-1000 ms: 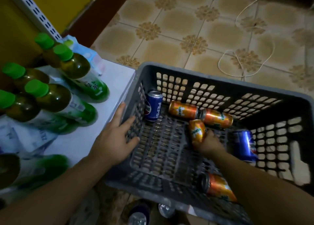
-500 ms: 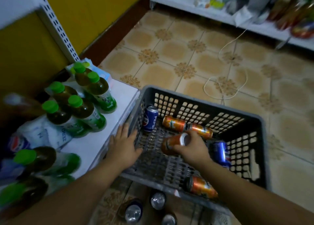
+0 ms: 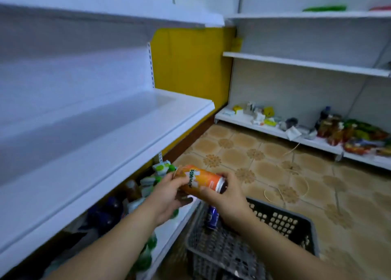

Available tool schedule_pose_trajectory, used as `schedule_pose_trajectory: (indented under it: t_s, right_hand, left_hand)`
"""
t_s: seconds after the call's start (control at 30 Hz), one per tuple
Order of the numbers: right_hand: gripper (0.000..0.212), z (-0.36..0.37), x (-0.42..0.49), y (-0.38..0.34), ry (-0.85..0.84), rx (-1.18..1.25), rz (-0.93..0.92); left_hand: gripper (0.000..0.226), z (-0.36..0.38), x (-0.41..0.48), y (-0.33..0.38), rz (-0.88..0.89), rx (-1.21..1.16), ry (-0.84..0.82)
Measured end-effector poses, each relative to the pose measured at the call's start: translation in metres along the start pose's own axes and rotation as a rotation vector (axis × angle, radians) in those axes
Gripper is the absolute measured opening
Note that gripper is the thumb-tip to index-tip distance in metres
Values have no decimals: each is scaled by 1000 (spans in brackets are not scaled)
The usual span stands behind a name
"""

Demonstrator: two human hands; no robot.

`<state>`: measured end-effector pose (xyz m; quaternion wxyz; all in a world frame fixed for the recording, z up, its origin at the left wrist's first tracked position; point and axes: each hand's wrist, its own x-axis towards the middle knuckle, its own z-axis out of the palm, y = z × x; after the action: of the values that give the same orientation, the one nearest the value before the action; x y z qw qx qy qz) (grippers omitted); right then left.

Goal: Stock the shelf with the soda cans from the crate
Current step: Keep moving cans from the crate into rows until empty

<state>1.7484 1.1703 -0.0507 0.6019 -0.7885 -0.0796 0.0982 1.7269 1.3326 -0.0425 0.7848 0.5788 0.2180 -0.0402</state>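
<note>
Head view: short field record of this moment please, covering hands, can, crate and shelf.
left hand: grips the orange can at its left end
right hand: grips its right end
orange can: sideways, lifted above the crate
crate: grey, below the hands, blue can inside
shelf: white, at left, above green-capped bottles

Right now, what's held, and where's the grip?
An orange soda can, on its side, held by both hands: the left hand wraps its body, the right hand grips the silver-rimmed end.

One orange can (image 3: 202, 179), one blue can (image 3: 212, 217) (crated)
</note>
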Motion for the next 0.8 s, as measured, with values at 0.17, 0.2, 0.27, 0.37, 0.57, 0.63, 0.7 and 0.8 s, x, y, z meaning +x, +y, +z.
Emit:
schedule_pose_trajectory:
  t_s: [0.17, 0.2, 0.27, 0.37, 0.57, 0.63, 0.7, 0.8]
  right_hand:
    - [83, 47, -39, -81, -136, -162, -241]
    - [84, 57, -46, -97, -177, -169, -277]
    - [80, 79, -62, -123, -266, -155, -329]
    - [66, 116, -86, -152, -382, -86, -360]
    - [57, 201, -121, -182, -683, -204, -504]
    - [67, 227, -129, -187, -759, -350, -545]
    - [76, 252, -132, -186, -791, -535, -582]
    - [71, 283, -125, -180, -745, -798, -606]
  left_hand:
    - [24, -41, -93, 71, 275, 12, 131]
    - [22, -50, -113, 81, 309, 12, 156]
    - [22, -76, -149, 95, 339, -9, 189]
    - [36, -115, -198, 104, 370, -78, 188]
    - [69, -188, -275, 108, 495, 179, 515]
    - [75, -210, -296, 106, 494, 308, 628]
    - [81, -231, -312, 100, 479, 406, 744]
    - [90, -257, -329, 92, 432, 490, 844]
